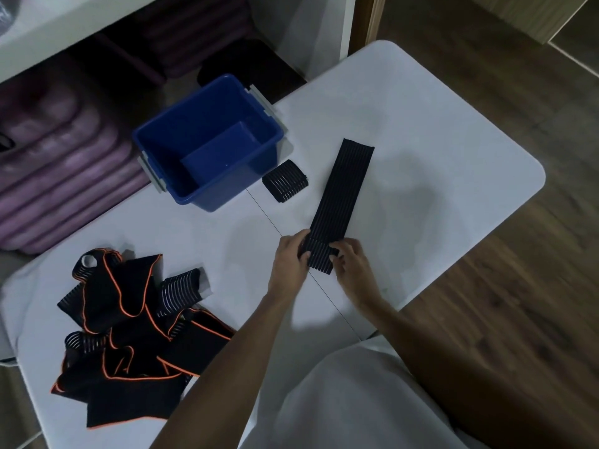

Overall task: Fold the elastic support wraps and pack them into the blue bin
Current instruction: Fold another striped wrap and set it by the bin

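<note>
A long black ribbed elastic wrap (343, 196) lies stretched out flat on the white table (421, 131). My left hand (291, 257) and my right hand (353, 259) pinch its near end from either side, where the end is turned over on itself. A folded black wrap (285, 180) rests beside the blue bin (181, 137), which stands open with nothing inside. A heap of black wraps with orange edging (129, 325) lies at the table's near left.
A shelf unit with stacked purple cushions (55, 163) stands behind the table at the left. Wooden floor (518, 286) runs along the right. A seam (275, 225) crosses the table's middle. My white garment (340, 400) fills the bottom.
</note>
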